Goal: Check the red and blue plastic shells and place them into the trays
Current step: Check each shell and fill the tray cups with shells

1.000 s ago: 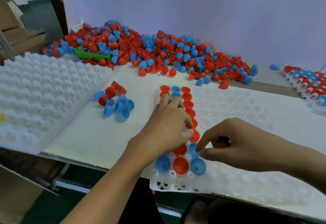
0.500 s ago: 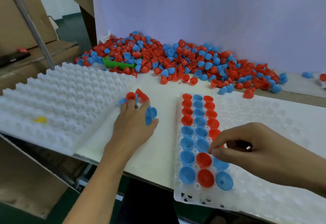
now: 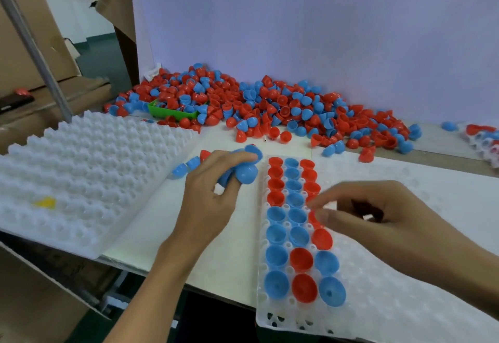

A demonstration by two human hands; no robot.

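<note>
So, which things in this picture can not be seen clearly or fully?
- Head view: how many blue shells the left hand grips; its fingers cover them.
- Head view: the tray cells under the right hand, and whether it holds a shell.
- Head view: the filled tray at far right, cut off by the frame edge.
- Head view: the yellow bit on the white trays, too blurred to name.

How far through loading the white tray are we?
Done: three columns on the white plastic tray hold red and blue shells. In hand: left hand holds blue plastic shells; right hand touches the third column. Left: most pockets, plus the large pile of loose shells.
</note>
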